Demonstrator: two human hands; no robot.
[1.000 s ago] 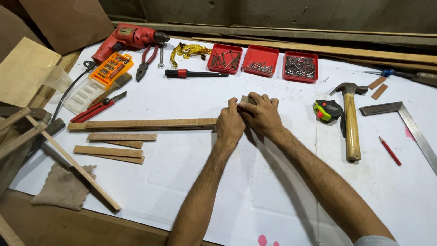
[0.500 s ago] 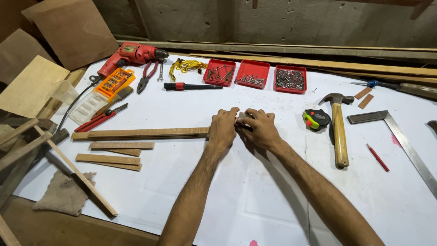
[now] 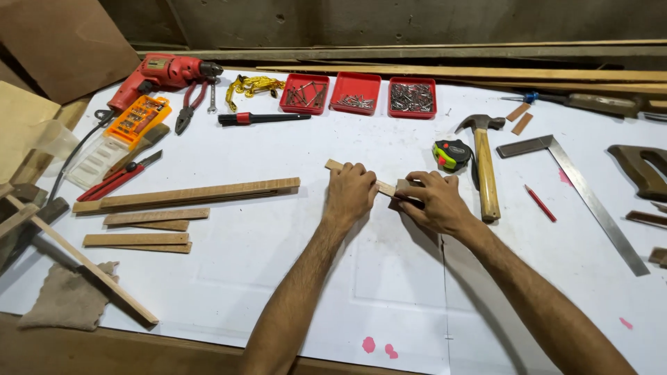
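Left hand [image 3: 351, 191], right hand [image 3: 431, 201] gripping wood strip [image 3: 335, 166], hammer [image 3: 484, 167] beside, tape measure [image 3: 451, 154]

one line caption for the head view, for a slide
Both hands, left hand and right hand, hold a short wooden strip on a white worktable.

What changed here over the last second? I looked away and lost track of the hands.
Both hands left the end of the long wooden strip and shifted right. The left hand and right hand now hold a short wooden piece between them. The hammer, tape measure and red trays stayed put.
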